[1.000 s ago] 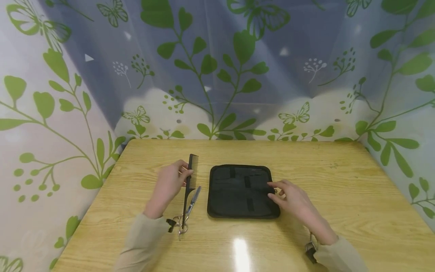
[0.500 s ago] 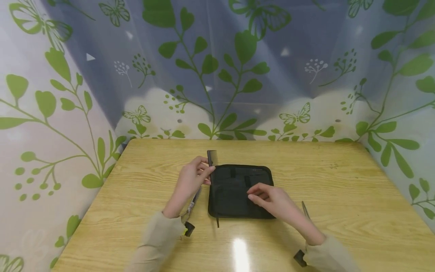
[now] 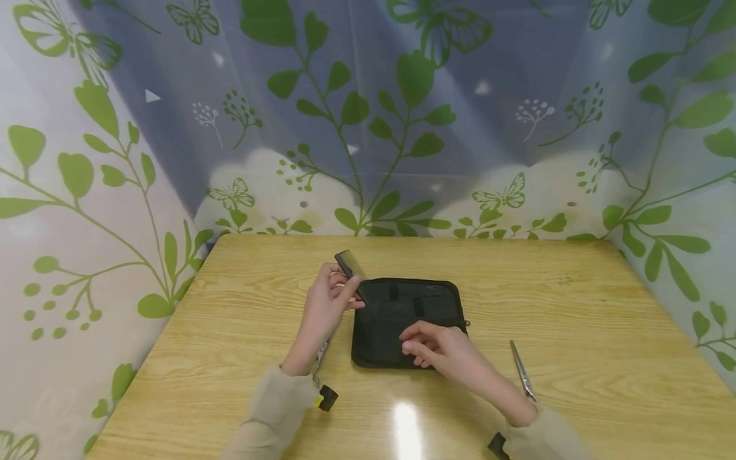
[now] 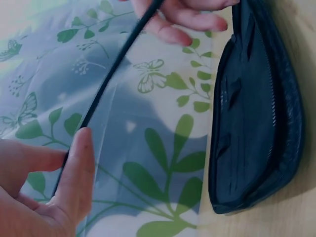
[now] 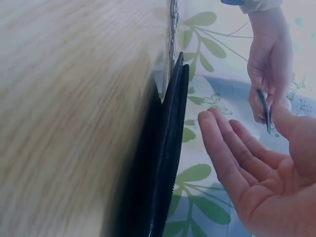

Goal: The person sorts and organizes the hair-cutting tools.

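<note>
My left hand [image 3: 328,303] pinches a black rat-tail comb [image 3: 349,265] between thumb and fingers, over the left edge of a black zip case [image 3: 376,326]. The toothed end tilts up to the far left; against the dark case its tail is hard to make out. In the left wrist view the comb [image 4: 111,79] slants as a thin dark line towards the right hand [image 4: 185,17]. Above the front of the case is my right hand [image 3: 445,351], fingers loosely bent and holding nothing. In the right wrist view its palm and fingers [image 5: 261,173] lie open.
Silver scissors [image 3: 322,353] lie left of the case, partly behind the left wrist. Another pair of scissors [image 3: 521,370] lies to the right, handles hidden by the right forearm. A leaf-patterned curtain [image 3: 374,128] hangs behind the wooden table [image 3: 592,306].
My left hand has carried the comb rightwards to the case's left edge and tilted it. My right hand has moved left and nearer from the case's right edge, uncovering the right-hand scissors.
</note>
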`<state>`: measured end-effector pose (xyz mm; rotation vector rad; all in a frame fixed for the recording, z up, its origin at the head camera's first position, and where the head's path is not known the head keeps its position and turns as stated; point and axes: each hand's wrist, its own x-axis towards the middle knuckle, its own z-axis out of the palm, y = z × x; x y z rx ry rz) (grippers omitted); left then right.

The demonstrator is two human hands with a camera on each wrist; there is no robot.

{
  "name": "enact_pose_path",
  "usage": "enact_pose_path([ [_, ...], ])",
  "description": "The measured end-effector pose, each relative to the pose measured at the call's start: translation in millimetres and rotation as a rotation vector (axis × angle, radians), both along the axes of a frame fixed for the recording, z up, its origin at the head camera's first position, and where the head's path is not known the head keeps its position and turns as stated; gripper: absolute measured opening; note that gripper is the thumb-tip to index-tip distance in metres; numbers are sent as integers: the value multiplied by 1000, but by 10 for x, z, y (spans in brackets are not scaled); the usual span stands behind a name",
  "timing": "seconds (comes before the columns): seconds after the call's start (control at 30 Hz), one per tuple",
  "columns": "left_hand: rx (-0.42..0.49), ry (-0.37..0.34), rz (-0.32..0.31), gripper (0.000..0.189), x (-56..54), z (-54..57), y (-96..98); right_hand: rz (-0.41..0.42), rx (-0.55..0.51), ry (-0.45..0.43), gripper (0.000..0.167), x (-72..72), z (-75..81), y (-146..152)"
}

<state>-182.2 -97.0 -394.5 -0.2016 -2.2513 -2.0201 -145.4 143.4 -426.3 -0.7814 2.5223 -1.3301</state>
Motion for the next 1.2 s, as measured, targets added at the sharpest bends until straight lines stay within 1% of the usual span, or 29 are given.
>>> enact_pose_path([
  [0.1,73,23,11,22,-1,-37,35,0,-26,50,32,1,-8,-31],
  [0.17,102,30,11,22,-1,-68,61,-8,-39,94,29,-5,-5,-49],
  [0.27,105,41,3,23,2,-100,102,-44,-28,183,28,-17,2,-56],
  [0.43,99,54,-7,24,19,-111,143,-118,41,297,29,-28,8,-27],
  [0.6,83,60,-16,24,20,-130,139,-181,106,340,28,-47,3,17],
  [0.77,44,55,-26,22,-7,-131,94,-221,121,364,29,-85,19,79],
  [0.87,23,51,-17,24,-21,-109,59,-247,130,385,29,-115,36,134],
  [0.93,22,47,-12,26,-23,-91,34,-255,145,406,29,-133,44,177],
  [1.03,22,40,-3,24,-17,-71,-4,-259,177,440,30,-152,55,236],
  [1.2,25,8,-20,19,-7,-74,-63,-256,205,470,32,-172,76,303],
])
